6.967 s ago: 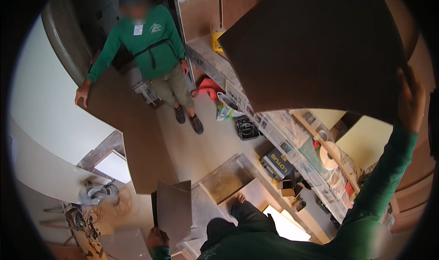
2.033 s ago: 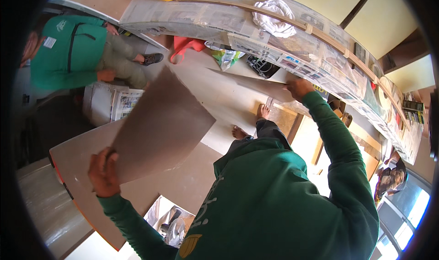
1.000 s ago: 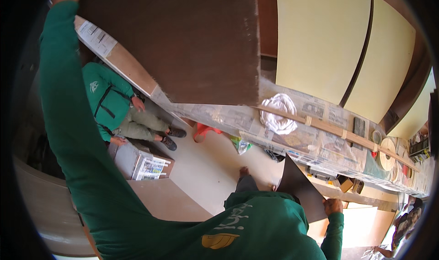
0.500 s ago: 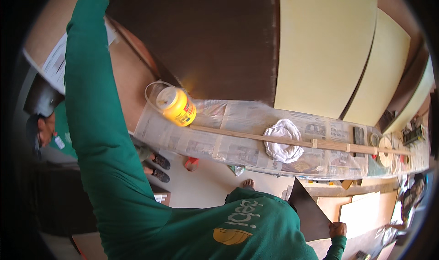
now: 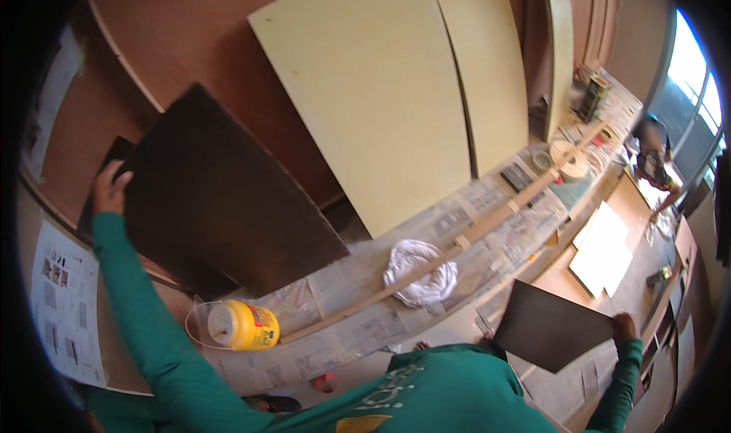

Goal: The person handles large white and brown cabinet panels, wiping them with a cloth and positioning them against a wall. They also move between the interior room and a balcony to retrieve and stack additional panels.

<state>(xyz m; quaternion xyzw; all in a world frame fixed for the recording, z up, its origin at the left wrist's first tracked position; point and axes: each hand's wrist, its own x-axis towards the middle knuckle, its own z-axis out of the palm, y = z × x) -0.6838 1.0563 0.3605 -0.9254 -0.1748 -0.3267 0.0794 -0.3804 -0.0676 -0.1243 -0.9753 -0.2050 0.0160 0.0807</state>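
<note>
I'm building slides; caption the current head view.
Left hand on large dark board, right hand holding smaller board, yellow tub on bench.

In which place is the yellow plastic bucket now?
In the head view, the yellow plastic bucket is at lower left on the paper-covered bench, at the left end of the long wooden strip, below the large dark brown panel.

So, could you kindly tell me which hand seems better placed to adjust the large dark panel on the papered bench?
Probably the left hand: it is at the left edge of the large dark panel. The right hand is well away to the right, holding the smaller dark panel.
</note>
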